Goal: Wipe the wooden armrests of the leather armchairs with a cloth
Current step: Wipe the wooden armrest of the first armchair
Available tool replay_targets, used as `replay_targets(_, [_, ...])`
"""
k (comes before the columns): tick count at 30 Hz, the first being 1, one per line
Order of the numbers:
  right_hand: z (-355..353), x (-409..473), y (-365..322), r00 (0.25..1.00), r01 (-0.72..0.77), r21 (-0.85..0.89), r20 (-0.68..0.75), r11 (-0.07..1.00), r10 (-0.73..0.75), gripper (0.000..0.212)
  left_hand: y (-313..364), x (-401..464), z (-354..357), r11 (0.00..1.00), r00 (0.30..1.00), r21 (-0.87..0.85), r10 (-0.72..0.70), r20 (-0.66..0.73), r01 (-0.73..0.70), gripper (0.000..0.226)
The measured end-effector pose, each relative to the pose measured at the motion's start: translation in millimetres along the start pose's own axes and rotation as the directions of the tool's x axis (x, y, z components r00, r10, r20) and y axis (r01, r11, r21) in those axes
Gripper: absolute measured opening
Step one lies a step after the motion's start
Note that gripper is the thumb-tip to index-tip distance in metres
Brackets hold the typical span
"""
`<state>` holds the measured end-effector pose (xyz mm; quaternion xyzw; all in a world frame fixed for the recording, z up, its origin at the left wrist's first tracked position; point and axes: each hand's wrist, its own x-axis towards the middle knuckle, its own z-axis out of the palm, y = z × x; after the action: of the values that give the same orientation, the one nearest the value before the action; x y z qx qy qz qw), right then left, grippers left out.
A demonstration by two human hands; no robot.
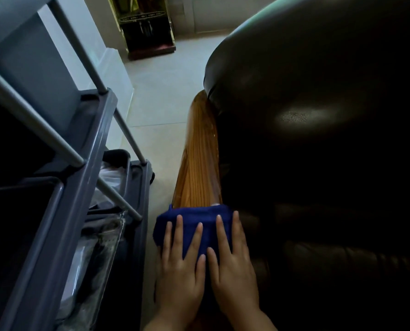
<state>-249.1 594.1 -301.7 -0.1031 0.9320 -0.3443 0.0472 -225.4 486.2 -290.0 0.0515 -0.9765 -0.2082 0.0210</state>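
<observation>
A glossy wooden armrest point(198, 163) with striped grain runs away from me along the left side of a dark leather armchair point(318, 115). A dark blue cloth point(206, 219) lies across the near part of the armrest. My left hand point(181, 266) and my right hand point(233, 261) both press flat on the cloth side by side, fingers spread and pointing forward. The armrest under the cloth and hands is hidden.
A grey cleaning cart point(84, 177) with metal rails and shelves stands close on the left, with clear plastic bags in its lower part. A narrow strip of pale tiled floor point(161, 96) separates cart and chair. A dark gold-trimmed stand point(149, 27) sits at the far end.
</observation>
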Motion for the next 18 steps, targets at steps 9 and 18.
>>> replay_targets(9, [-7.0, 140.1, -17.8, 0.996, 0.058, 0.108, -0.067, 0.992, -0.051, 0.066, -10.8, 139.8, -9.9, 0.995, 0.998, -0.096, 0.027, -0.049, -0.031, 0.053])
replay_targets(18, [-1.2, 168.0, -13.4, 0.985, -0.14, 0.325, -0.051, 0.935, 0.166, 0.068, -16.7, 158.5, -7.0, 0.967, 0.994, -0.24, 0.059, -0.091, -0.079, 0.059])
